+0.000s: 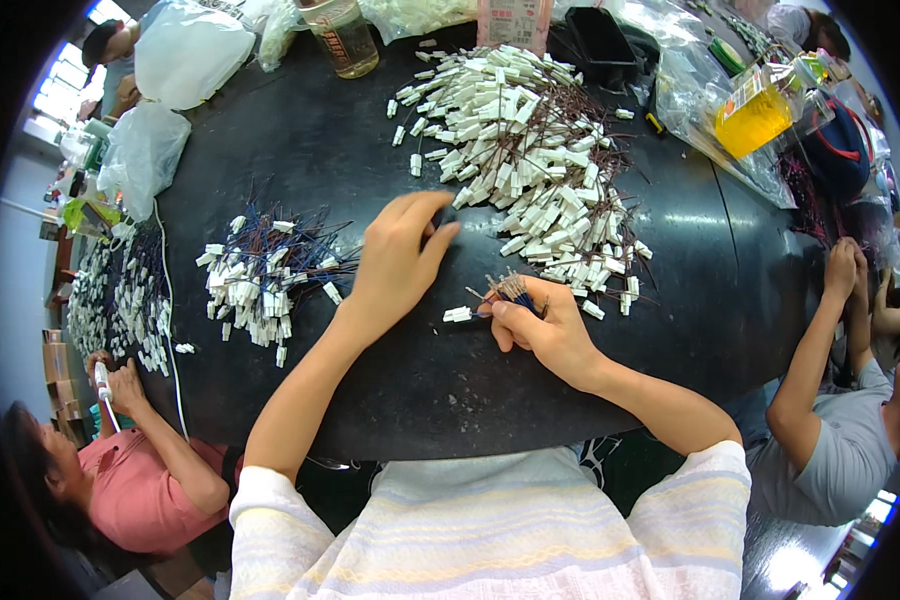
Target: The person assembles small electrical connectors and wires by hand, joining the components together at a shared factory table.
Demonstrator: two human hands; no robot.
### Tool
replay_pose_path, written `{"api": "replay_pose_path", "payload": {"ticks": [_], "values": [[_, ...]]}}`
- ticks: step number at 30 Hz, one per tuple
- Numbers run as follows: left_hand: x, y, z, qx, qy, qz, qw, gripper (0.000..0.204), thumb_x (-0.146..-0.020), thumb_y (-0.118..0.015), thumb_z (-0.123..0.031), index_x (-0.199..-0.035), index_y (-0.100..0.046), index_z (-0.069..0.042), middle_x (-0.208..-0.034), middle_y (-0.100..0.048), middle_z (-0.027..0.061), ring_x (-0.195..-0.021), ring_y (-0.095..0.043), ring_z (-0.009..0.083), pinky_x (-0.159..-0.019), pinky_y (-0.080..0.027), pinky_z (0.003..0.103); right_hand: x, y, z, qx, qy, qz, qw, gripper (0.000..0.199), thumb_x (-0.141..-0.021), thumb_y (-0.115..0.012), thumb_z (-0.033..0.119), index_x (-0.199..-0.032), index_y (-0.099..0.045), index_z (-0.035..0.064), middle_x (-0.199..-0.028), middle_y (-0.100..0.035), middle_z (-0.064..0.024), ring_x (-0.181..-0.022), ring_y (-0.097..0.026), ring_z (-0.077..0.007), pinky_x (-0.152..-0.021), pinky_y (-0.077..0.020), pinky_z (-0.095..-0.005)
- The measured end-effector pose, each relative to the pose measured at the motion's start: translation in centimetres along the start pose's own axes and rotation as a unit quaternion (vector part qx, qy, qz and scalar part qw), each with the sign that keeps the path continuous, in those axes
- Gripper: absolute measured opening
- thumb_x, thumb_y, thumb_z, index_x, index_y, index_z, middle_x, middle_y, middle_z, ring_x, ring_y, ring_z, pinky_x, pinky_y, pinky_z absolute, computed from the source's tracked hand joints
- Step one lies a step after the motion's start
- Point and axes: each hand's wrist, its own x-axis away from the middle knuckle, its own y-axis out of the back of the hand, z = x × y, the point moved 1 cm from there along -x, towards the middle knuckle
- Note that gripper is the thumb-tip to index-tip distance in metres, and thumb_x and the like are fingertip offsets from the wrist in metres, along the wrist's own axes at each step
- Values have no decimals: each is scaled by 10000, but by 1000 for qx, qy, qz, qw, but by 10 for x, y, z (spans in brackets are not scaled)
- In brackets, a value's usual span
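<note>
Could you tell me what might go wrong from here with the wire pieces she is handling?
The right hand pinches a small bundle of wires by one end, so strands could slip out. One white connector lies loose beside it and might get knocked away. The left hand reaches toward the big pile of white connectors, whose tangled brown wires could drag extra pieces along.

piles of white connectors (530, 150): 3 | own hands (400, 265): 2 | co-workers (120, 480): 2 near | jar (342, 35): 1 | bench (420, 380): 1
</note>
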Motion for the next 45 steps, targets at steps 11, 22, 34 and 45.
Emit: {"api": "replay_pose_path", "payload": {"ticks": [11,22,34,45], "values": [[34,15,-16,74,136,50,987,130,-766,-631,-10,-890,-619,27,-722,-575,20,-618,-507,45,-537,-406,198,-4,2,2,36,-2,-32,999,79,-810,-555,88,-770,-539,22,-577,-558,-10,-546,-489,-52,-513,-371,-213],[56,19,-31,116,93,57,987,191,-733,-620,47,-923,-634,27,-788,-609,100,-684,-582,143,-606,-450,232,-2,-4,-3,77,23,-62,995,110,-770,-605,98,-766,-549,5,-635,-540,-5,-588,-467,-45,-545,-403,-217],[61,7,-36,48,-55,41,996,205,-719,-623,61,-922,-624,30,-799,-614,136,-654,-610,222,-562,-475,270,-1,-2,-5,30,36,-39,998,88,-783,-607,79,-803,-584,-4,-644,-556,6,-593,-477,-33,-528,-403,-209],[-8,24,-7,-51,-5,38,998,218,-737,-642,-68,-941,-615,6,-911,-622,132,-662,-571,168,-559,-444,284,-3,0,-6,58,38,-22,997,97,-800,-594,101,-802,-585,4,-600,-571,-9,-546,-510,-51,-512,-406,-211]]}}
